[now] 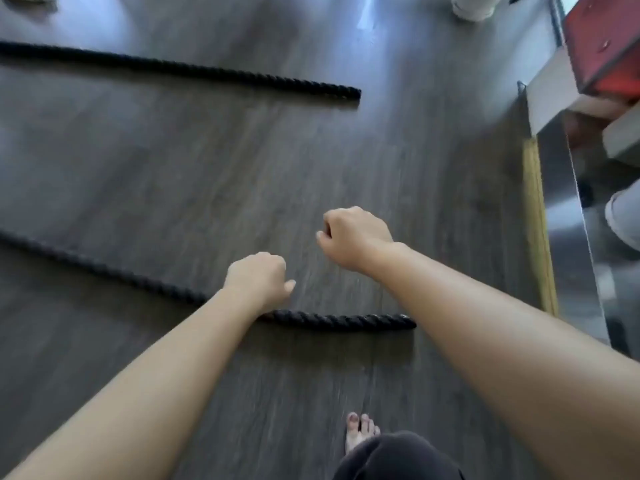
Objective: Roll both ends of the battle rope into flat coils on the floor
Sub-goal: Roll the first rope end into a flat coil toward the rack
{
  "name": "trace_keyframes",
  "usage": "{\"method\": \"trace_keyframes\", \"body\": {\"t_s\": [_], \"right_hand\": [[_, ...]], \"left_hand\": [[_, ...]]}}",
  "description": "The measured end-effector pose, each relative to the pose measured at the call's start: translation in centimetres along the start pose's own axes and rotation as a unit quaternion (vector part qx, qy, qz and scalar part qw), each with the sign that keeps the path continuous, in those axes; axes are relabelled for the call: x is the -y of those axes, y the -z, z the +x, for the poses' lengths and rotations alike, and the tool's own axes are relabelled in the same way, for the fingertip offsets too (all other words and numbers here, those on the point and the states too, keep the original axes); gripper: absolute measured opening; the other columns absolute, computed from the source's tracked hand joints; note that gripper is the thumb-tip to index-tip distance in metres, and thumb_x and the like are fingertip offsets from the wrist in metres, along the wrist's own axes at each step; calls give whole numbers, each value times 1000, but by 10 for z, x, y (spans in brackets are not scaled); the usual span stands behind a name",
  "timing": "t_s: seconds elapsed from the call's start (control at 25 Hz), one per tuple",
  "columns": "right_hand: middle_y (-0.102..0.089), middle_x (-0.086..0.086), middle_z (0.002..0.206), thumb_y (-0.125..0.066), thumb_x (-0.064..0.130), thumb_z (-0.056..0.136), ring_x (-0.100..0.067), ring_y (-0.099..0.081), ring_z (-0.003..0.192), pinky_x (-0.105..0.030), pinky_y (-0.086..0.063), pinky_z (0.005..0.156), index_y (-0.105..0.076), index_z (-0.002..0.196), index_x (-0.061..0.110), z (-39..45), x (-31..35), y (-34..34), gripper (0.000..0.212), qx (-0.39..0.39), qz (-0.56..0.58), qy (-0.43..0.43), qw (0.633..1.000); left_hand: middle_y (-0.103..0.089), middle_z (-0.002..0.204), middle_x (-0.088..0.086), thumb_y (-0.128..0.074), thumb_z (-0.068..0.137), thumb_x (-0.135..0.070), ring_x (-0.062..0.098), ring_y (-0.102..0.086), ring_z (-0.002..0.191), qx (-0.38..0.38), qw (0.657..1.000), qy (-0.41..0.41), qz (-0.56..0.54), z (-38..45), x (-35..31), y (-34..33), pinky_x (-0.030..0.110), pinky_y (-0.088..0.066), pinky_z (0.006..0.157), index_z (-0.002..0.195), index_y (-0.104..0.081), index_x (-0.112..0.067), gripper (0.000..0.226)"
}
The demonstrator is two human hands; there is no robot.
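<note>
- Two straight, uncoiled lengths of thick black twisted battle rope lie on the dark grey wood-grain floor: the far rope end in the upper middle of the frame, the near rope end at lower centre.
- My left hand hangs above the near length, fingers curled under, holding nothing.
- My right hand, at centre, is a loose fist, also empty.
- My bare foot shows at the bottom edge.
</note>
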State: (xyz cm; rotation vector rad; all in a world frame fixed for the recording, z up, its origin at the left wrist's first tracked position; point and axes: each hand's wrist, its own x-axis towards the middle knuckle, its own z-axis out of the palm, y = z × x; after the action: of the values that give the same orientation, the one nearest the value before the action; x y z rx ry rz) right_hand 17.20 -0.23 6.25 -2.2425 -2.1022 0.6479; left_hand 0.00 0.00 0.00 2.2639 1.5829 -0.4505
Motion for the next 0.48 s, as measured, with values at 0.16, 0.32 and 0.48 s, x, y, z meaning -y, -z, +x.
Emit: {"method": "trace_keyframes", "body": {"t_s": [0.16,0.32,0.48], "right_hand": [[-62,-8,99,-47,36,96,-30,-56,84,-34,-45,68,-52,89,13,5,-102,-117,24,61,0,-134,989],[-62,-10,102,-53,33,95,-30,-55,84,-33,-44,70,-55,94,10,2,-177,-221,23,102,47,-237,965],[-63,-14,108,-50,49,96,-34,-60,95,-35,-48,78,-60,108,6,1,-216,-295,46,135,91,-333,929]], "left_hand": [[-53,125,5,-55,94,-54,27,-53,117,119,993,2,20,54,-23,-122,39,-45,89,120,-56,-17,45],[-42,136,6,-61,91,-55,27,-42,128,136,989,-13,60,90,-29,-225,42,-43,96,135,-43,-15,62],[-40,145,6,-57,92,-57,28,-38,134,83,989,-32,114,113,-18,-284,49,-36,105,151,-25,-17,78]]}}
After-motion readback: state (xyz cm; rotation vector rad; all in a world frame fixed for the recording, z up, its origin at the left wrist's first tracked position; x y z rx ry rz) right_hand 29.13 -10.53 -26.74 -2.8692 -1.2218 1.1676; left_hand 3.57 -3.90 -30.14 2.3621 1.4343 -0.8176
